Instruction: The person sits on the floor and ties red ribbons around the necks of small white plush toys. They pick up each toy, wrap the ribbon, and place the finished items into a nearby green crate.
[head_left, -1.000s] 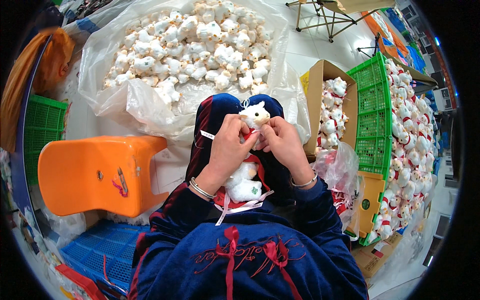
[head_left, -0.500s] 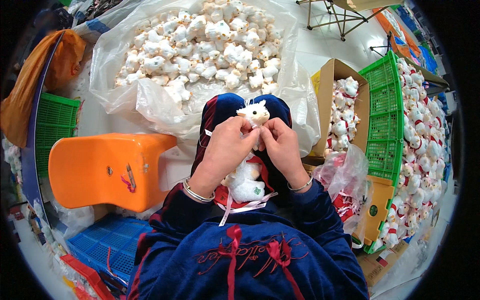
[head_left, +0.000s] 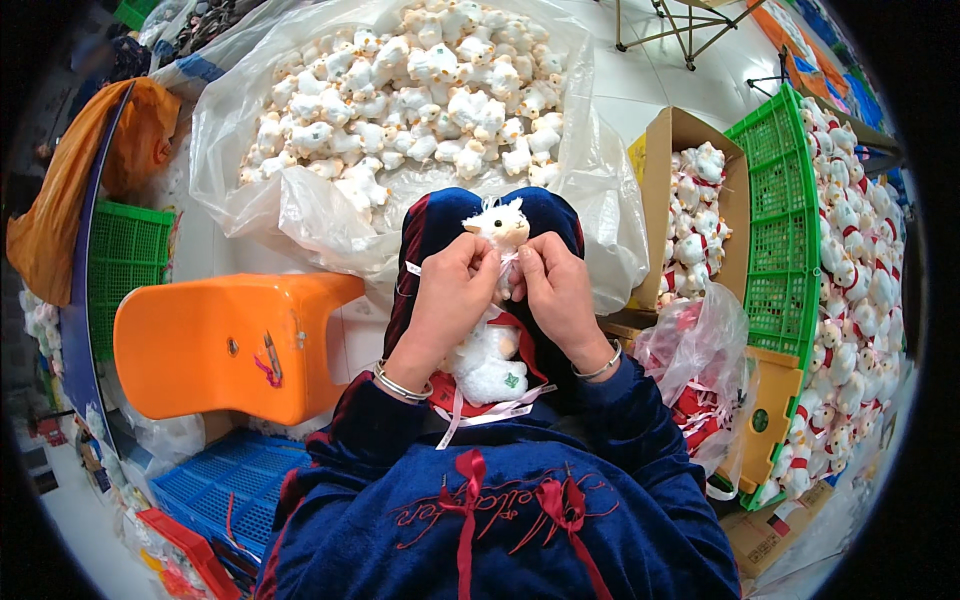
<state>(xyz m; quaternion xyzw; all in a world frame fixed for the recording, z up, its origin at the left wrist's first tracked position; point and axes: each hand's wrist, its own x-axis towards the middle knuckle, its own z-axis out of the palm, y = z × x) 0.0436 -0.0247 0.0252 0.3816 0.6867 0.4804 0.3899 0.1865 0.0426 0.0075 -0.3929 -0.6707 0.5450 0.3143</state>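
Observation:
A small white plush toy with pointed ears and a hanging loop on its head is upright between my hands, above my knees. A pale pink ribbon passes round its neck. My left hand is closed, thumb and fingers pinching the ribbon at the neck. From the other side my right hand pinches there too; the fingertips partly hide the ribbon ends. Below them a second white plush toy with a small green mark lies in my lap. It rests on red cloth, beside loose pale ribbons.
Ahead, a clear plastic sheet holds a heap of white plush toys. An orange stool with snips stands left, near a blue crate. At right are a cardboard box, a green crate and a plastic bag.
Both hands and the plush toy have shifted slightly left and down. My hands are a little further apart, and more of the neck ribbon shows. The whole view has shifted slightly.

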